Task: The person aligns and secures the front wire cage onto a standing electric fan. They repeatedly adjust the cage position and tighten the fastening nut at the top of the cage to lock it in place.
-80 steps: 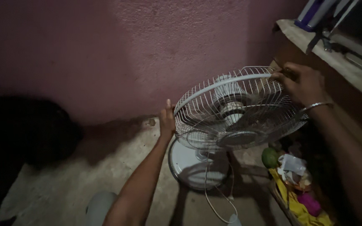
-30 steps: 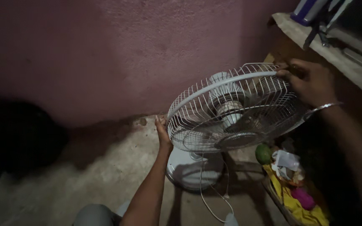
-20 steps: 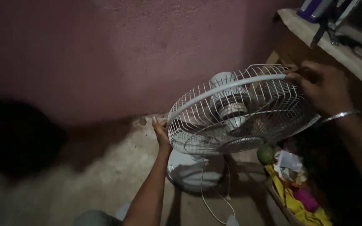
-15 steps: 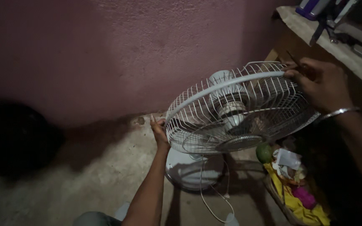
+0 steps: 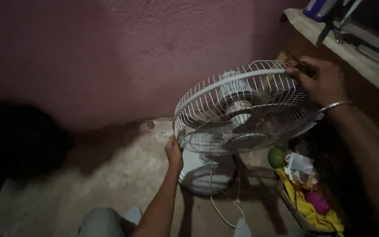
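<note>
Left hand clasps the lower rim of the white wire-caged pedestal fan standing on the concrete floor; right hand pinches its upper rim. Probably light but top-heavy; thin wires flex, so the stiff rim band suits holding.

Can't really see the left hand fingers, they're tucked behind the fan cage. Whatever thin thing the right hand pinches is too dark to tell. Purple object on the shelf is cut off up top.
</note>
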